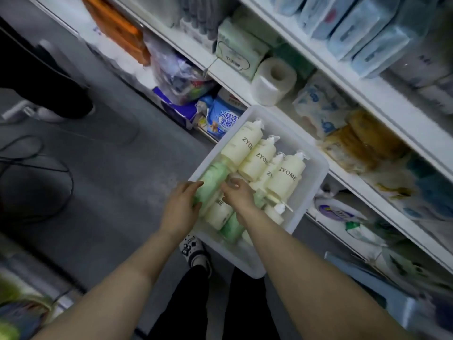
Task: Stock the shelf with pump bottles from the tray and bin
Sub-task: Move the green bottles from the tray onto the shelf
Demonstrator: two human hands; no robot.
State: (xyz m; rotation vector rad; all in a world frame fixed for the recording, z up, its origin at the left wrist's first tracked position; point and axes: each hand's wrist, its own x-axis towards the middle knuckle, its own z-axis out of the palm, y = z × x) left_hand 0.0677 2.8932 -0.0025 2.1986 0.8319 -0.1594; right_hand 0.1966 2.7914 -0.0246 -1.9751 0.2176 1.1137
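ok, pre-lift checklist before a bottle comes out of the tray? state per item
1. Left hand on the green bottle: ok, fingers wrap its side.
2. Right hand grip: cannot tell, it rests among the bottles and its fingers are hidden.
3. White tray steady: cannot tell, its support is out of view.
4. Cream bottles clear of the green one: not ok, packed tight and overlapping.
5. Free shelf slot: cannot tell, visible shelves look full.
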